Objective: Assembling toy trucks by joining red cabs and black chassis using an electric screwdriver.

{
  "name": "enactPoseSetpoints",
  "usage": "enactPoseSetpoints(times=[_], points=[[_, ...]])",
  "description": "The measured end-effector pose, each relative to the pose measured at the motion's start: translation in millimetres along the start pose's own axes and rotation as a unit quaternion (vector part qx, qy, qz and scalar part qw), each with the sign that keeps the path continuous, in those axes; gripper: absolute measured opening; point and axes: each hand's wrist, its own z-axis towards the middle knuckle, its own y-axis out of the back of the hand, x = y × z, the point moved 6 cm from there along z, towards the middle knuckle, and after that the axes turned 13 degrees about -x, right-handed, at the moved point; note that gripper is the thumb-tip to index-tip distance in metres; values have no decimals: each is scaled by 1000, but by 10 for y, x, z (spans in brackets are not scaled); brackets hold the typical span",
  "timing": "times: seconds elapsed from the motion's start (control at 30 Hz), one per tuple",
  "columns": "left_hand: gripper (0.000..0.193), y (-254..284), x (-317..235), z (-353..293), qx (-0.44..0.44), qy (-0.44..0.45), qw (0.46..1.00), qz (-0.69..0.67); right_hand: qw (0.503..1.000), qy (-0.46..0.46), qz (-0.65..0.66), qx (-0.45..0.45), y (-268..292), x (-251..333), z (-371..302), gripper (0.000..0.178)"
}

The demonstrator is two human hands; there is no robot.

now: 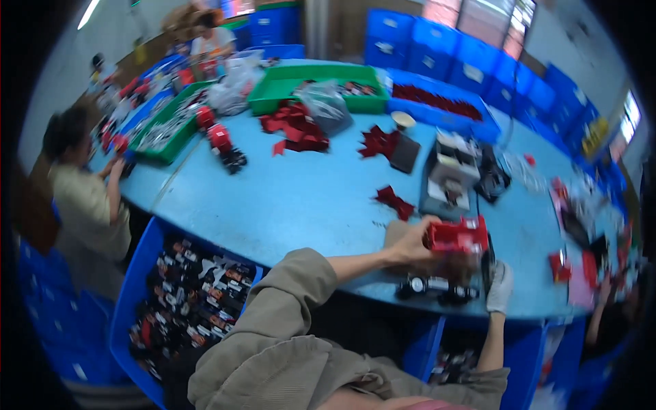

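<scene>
My left hand (413, 244), bare, is closed round the left end of a red plastic toy truck body (459, 236) above the table's near edge. Below the body, a toy truck chassis (437, 288) with black wheels and a white part lies near the edge, beside a brown block (396, 239) partly behind my hand. My right hand (501, 287), in a white glove, is just right of the truck body, its fingers round a dark elongated thing (487, 265). Blur hides what kind of thing that is.
Red cut pieces (395, 203) and a grey box of parts (451, 171) lie beyond my hands. Below left stands a blue bin (130, 301) full of small dark parts. A green tray (273, 89) and blue tray (488, 126) stand farther back. A co-worker (85, 198) is at left.
</scene>
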Motion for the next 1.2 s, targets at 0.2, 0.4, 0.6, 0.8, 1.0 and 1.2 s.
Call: enactPoseSetpoints(times=[0.2,0.4,0.6,0.8,1.0,1.2], points=[[57,258,-860,-163,-13,-331,911,245,983,-68,165,38,-194,426,-1040,50],[45,881,-1522,-575,151,-293,752,570,895,356,258,77,-403,1904,-1436,33],[34,1343,-639,-1230,311,-269,431,803,805,491,288,168,-1487,2721,-2025,31],[48,2668,-223,-894,247,-168,303,905,837,351,353,227,-1399,2791,-1832,28],[64,2886,-171,-724,117,-227,467,847,911,260,260,187,-685,1818,-1236,26],[45,1813,-18,-1190,186,-135,797,558,977,174,118,-20,130,670,-472,23]])
